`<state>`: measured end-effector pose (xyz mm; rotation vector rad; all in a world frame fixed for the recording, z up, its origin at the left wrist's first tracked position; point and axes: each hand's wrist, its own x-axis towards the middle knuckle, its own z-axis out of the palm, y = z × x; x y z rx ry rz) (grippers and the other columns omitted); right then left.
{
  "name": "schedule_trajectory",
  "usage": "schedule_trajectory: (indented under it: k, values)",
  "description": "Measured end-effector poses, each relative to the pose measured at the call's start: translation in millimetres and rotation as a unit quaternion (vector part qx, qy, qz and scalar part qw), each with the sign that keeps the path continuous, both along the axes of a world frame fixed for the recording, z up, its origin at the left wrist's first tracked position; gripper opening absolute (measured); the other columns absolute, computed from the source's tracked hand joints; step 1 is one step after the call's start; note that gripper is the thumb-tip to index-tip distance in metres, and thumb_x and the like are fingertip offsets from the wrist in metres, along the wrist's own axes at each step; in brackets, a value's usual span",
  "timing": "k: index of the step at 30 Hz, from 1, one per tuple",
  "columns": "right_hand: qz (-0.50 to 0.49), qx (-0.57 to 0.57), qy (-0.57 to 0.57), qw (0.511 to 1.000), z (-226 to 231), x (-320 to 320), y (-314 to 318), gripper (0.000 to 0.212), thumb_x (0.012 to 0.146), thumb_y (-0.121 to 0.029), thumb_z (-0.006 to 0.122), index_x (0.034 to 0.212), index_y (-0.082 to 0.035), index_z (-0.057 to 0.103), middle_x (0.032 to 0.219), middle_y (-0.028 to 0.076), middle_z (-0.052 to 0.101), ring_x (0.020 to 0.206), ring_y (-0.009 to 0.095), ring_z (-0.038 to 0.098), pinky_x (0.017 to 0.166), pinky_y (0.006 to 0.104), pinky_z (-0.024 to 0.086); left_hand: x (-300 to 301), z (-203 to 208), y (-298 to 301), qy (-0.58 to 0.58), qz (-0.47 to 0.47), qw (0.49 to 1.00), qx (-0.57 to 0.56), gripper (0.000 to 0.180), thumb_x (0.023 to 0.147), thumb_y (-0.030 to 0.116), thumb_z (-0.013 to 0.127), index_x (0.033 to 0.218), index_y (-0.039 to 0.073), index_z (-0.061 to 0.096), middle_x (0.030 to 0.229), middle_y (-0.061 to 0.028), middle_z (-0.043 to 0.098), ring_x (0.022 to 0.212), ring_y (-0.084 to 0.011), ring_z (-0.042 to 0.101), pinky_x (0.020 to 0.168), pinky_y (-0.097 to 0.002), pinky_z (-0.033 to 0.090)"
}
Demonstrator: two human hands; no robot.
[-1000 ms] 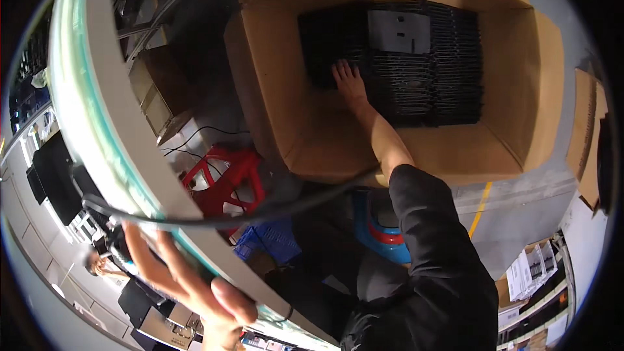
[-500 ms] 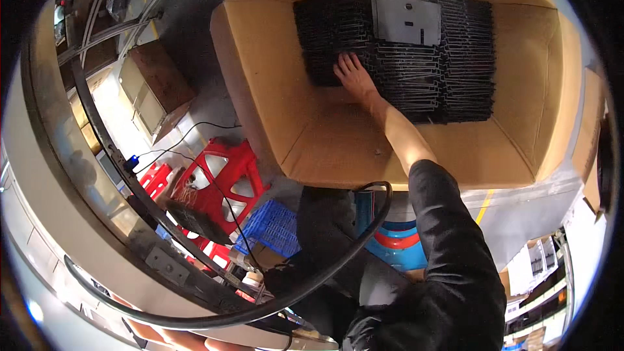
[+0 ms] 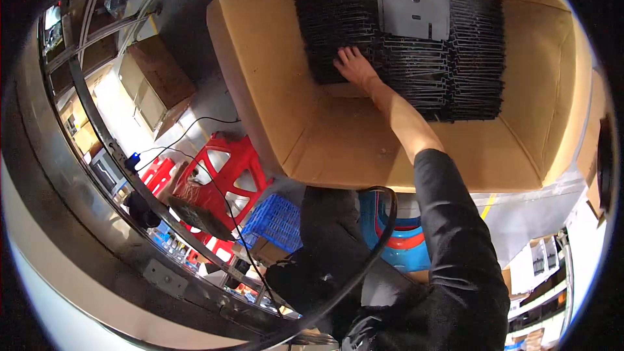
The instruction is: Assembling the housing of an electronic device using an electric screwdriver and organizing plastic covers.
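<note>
A large cardboard box [image 3: 390, 156] stands open before me. In it sit several stacks of thin black plastic parts [image 3: 416, 84], packed tightly side by side, with a flat grey plate-like piece [image 3: 416, 13] showing at the far middle. My right hand [image 3: 356, 66] reaches into the box from the lower right. Its fingers are spread and lie against the near edge of the left stack [image 3: 338, 26]; no part is seen lifted in them. The left hand is out of view.
Left of the box are red plastic stools [image 3: 234, 162] and a blue crate [image 3: 276, 221]. A dark cable [image 3: 383, 227] loops close to my sleeve. Blue and red basins [image 3: 400, 247] stand below the box. A metal frame [image 3: 149, 205] runs along the left.
The view has shifted slightly, and the metal frame at the left looks different. My right hand stays at the left stack with its fingers a little more spread.
</note>
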<state>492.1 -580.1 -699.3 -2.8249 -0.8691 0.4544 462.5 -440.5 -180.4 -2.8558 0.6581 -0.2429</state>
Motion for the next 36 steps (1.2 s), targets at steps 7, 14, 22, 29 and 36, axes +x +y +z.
schedule_trajectory:
  k: [7,14,22,29,36]
  values:
    - [-0.087,-0.054,-0.007,0.995,-15.5,5.1,16.5,0.032,0.084,-0.019,0.051,0.115,-0.01,0.055,0.124,0.017,0.041,0.115,0.031,0.039,0.096,0.0511,0.032,2.7,0.8,10.3,0.001,-0.044,0.999,0.021,0.055,0.09,0.046,0.021,0.129,0.007,0.022,0.122,-0.033,0.04,0.109,-0.0479,0.043,0.088,-0.0626,0.035]
    - [-0.141,-0.054,-0.088,0.985,-29.6,-1.0,31.5,0.023,0.084,-0.021,0.051,0.098,-0.007,0.062,0.116,0.014,0.046,0.109,0.031,0.043,0.093,0.053,0.034,9.3,3.8,16.6,-0.006,-0.101,0.994,0.035,0.052,0.09,0.045,0.022,0.128,0.009,0.021,0.12,-0.0333,0.042,0.106,-0.049,0.045,0.085,-0.0637,0.037]
    - [-0.099,0.032,-0.13,0.986,-2.7,2.1,8.7,0.021,0.077,-0.021,0.057,0.089,-0.005,0.062,0.104,0.01,0.049,0.099,0.025,0.047,0.08,0.0497,0.04,7.9,10.8,19.3,-0.024,-0.155,0.987,0.028,0.049,0.091,0.044,0.023,0.127,0.011,0.02,0.118,-0.0337,0.044,0.103,-0.0502,0.047,0.082,-0.065,0.039]
    - [-0.061,0.028,-0.095,0.993,118.9,7.6,-31.6,0.038,0.076,-0.021,0.06,0.111,-0.005,0.055,0.116,0.015,0.046,0.108,0.029,0.042,0.083,0.0488,0.04,-6.7,49.0,-28.5,0.066,0.076,0.995,-0.011,0.065,0.085,0.039,0.026,0.132,-0.005,0.034,0.131,-0.0364,0.027,0.122,-0.0475,0.03,0.098,-0.0569,0.024]
    - [-0.25,0.184,-0.068,0.948,290.6,-25.1,-122.1,0.066,0.047,-0.017,0.08,0.105,0.002,0.054,0.123,0.021,0.04,0.113,0.036,0.039,0.093,0.0451,0.036,-4.5,48.3,-29.4,0.061,0.054,0.993,-0.084,0.056,0.08,0.027,0.043,0.129,0.001,0.044,0.131,-0.0318,0.03,0.12,-0.0436,0.034,0.099,-0.0477,0.027]
